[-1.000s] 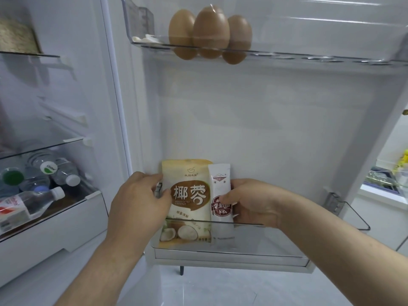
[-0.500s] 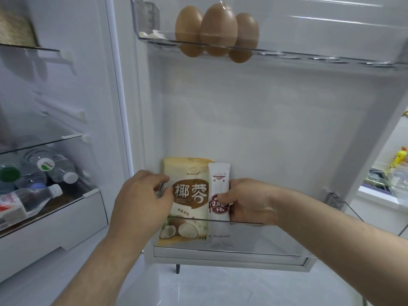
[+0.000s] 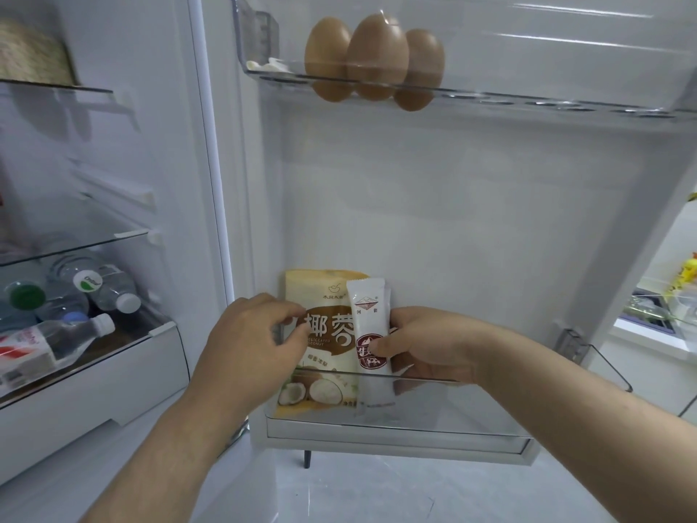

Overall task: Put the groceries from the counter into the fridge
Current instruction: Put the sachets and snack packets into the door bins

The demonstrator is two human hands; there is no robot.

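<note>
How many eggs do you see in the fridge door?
3, side by side in the upper door rack: the left egg, the middle egg, the right egg. Others may hide behind them.

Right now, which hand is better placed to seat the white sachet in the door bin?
Right. The right hand pinches the sachet, thumb on its front; the left hand holds the coconut bag.

Three brown eggs (image 3: 377, 58) top centre, touching; water bottles (image 3: 94, 292) piled lower left.
</note>
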